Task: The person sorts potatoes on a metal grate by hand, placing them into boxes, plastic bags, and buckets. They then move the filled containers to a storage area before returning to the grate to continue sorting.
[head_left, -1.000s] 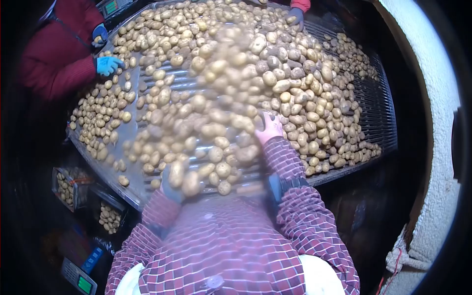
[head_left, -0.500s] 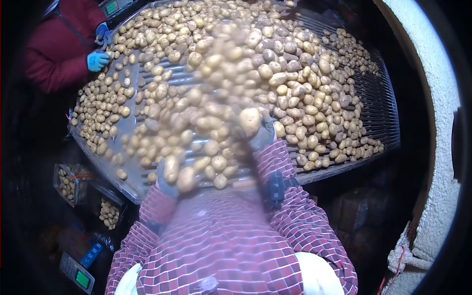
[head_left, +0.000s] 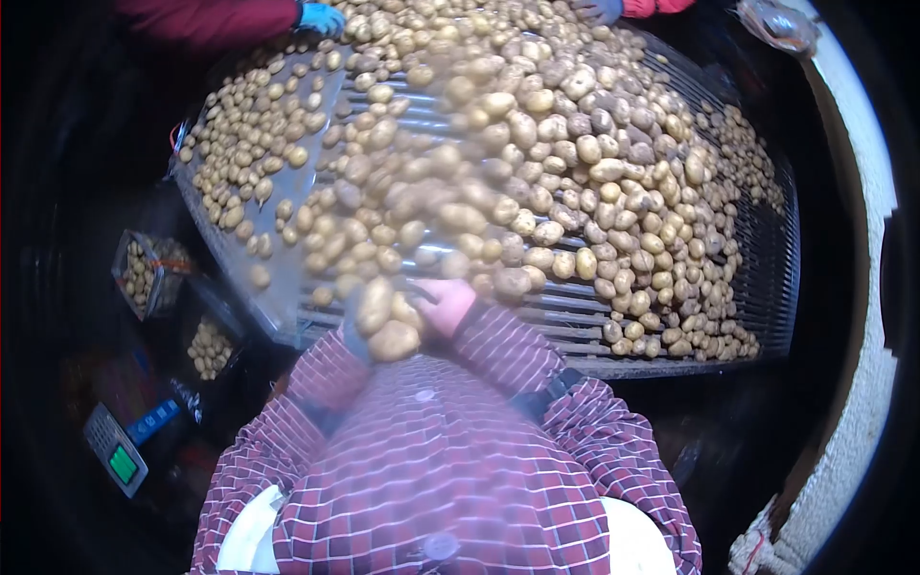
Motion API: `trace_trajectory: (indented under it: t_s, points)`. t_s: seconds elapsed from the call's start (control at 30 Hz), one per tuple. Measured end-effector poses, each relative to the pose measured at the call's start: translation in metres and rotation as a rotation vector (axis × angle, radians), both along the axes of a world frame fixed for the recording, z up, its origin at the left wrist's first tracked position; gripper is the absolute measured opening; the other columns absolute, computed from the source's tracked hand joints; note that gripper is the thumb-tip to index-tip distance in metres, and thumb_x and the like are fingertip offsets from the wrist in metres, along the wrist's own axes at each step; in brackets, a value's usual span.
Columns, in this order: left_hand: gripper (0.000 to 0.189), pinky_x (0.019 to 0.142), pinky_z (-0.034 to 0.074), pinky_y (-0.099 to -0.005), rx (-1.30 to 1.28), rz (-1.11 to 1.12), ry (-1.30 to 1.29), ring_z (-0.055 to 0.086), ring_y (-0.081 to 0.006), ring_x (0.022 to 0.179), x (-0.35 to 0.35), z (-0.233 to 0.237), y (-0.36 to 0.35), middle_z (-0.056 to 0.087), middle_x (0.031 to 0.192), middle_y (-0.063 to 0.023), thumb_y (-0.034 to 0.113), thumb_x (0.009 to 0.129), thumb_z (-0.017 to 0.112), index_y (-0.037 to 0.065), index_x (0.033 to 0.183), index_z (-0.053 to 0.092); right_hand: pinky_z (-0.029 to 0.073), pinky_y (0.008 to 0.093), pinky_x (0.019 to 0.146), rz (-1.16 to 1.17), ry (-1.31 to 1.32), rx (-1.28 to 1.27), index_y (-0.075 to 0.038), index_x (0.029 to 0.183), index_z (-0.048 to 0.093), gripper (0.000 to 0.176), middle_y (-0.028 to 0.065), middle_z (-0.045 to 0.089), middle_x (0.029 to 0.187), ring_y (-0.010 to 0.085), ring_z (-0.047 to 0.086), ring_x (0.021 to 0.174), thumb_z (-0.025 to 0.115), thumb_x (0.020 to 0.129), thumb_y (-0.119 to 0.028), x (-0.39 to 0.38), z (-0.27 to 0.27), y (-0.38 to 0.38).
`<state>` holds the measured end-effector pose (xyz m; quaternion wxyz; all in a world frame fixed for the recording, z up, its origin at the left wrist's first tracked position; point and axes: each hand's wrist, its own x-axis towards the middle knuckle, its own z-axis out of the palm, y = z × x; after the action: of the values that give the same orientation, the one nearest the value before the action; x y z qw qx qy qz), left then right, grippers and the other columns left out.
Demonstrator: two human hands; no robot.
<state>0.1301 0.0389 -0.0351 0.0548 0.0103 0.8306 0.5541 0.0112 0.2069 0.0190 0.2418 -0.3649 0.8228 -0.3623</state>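
Note:
Close to my body, at the front edge of the slatted table [head_left: 585, 311], my left hand [head_left: 355, 326] in a grey glove is closed around a small cluster of potatoes [head_left: 394, 340]. My right hand [head_left: 443, 305] meets the same cluster from the right, its fingers bent against a potato [head_left: 406, 311]; motion blur softens the fingertips. Just beyond my hands, many potatoes [head_left: 462, 218] lie blurred over the slats. A large heap of yellowish, partly soil-covered potatoes [head_left: 609, 170] covers the right side.
Smaller potatoes [head_left: 251, 144] lie on the smooth left panel [head_left: 292, 196]. A co-worker's blue-gloved hand [head_left: 322, 18] is at the far left; another person's gloved hand [head_left: 600, 10] is at the far edge. Potato-filled containers [head_left: 140, 276] and a scale [head_left: 116, 450] stand lower left. A pale wall edge [head_left: 867, 287] curves at right.
My right hand has moved left and inward from the heap to the potatoes at my left hand. My view has shifted, and another person's red sleeve and gloved hand now show at the far edge.

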Motion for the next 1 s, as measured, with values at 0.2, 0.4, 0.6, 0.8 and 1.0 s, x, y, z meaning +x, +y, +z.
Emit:
trace_trajectory:
  t_s: [0.2, 0.4, 0.6, 0.8, 1.0]
  points:
    - [0.031, 0.087, 0.048, -0.039, 1.71, 0.246, 0.309, 0.056, -0.0227, 0.105, 0.019, 0.01, 0.009, 0.062, 0.107, -0.0113, 0.0, 0.073, 0.066, 0.009, 0.1, 0.056, 0.051, 0.0385, 0.079, -0.226, -0.132, 0.047, -0.005, 0.098, 0.066, 0.02, 0.015, 0.064, 0.09, 0.0313, 0.062, 0.088, 0.062, 0.084, -0.019, -0.027, 0.037, 0.001]
    - [0.048, 0.08, 0.049, -0.0517, 1.642, 1.116, 0.222, 0.049, -0.0393, 0.115, 0.218, -0.034, -0.086, 0.056, 0.123, -0.0154, 0.041, 0.082, 0.056, 0.013, 0.121, 0.055, 0.05, 0.0367, 0.085, -0.311, 0.066, -0.022, -0.004, 0.1, 0.067, 0.021, 0.0138, 0.066, 0.098, 0.0271, 0.064, 0.093, 0.069, 0.082, -0.013, -0.111, -0.034, 0.08]
    - [0.046, 0.085, 0.049, -0.0462, 1.202, 1.922, -0.305, 0.05, -0.0329, 0.117, 0.354, -0.082, -0.074, 0.054, 0.126, -0.0134, 0.031, 0.086, 0.058, 0.01, 0.126, 0.051, 0.049, 0.0315, 0.09, -0.165, 0.201, 0.106, -0.003, 0.107, 0.067, 0.022, 0.0093, 0.068, 0.102, 0.0191, 0.064, 0.098, 0.067, 0.086, -0.011, -0.098, -0.018, 0.079]
    - [0.047, 0.09, 0.049, -0.0406, 1.11, 2.055, -0.541, 0.051, -0.0266, 0.12, 0.364, -0.13, -0.115, 0.051, 0.13, -0.0114, 0.02, 0.089, 0.06, 0.007, 0.132, 0.047, 0.052, 0.0293, 0.083, -0.439, -0.152, -0.058, 0.001, 0.113, 0.065, 0.029, 0.0074, 0.068, 0.105, 0.0153, 0.064, 0.093, 0.059, 0.093, -0.018, -0.121, -0.035, 0.131]
    - [0.039, 0.097, 0.044, -0.0419, 0.445, 1.6, 0.051, 0.054, -0.026, 0.117, 0.194, -0.061, -0.17, 0.054, 0.131, -0.0093, 0.016, 0.093, 0.055, 0.007, 0.13, 0.051, 0.048, 0.0312, 0.088, -0.548, -0.011, 0.022, -0.001, 0.102, 0.069, 0.023, 0.0092, 0.069, 0.102, 0.0174, 0.062, 0.1, 0.061, 0.087, -0.017, -0.095, -0.028, 0.181]
